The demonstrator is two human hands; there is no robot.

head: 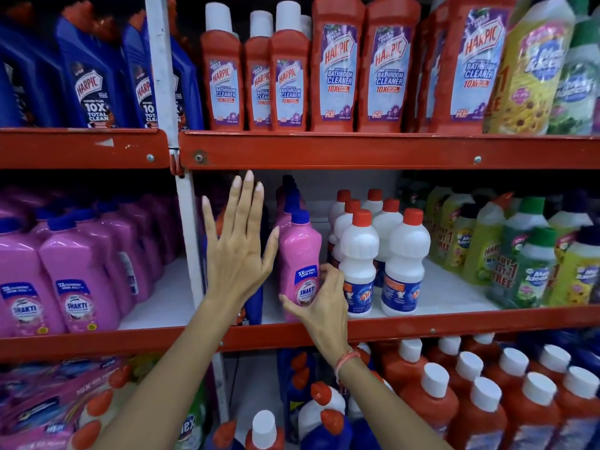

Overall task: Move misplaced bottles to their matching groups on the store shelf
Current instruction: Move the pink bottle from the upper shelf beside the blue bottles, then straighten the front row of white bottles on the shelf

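Both arms are bare, no sleeves, longish pale nails on the left hand (238, 251), and an orange-pink thread band (346, 360) around the right wrist.

We are in a shop's cleaning-products aisle. Red metal shelves (357, 151) carry tight rows of identical goods: red Harpic bathroom cleaner bottles (337, 66), pink Shakti bottles (78, 287), white red-capped bottles (406, 264), and packs printed "Buy 1 Get 1 Free" (506, 274).

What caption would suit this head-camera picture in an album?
Right hand grips a pink Shakti bottle on the middle shelf; open left hand hovers beside it.
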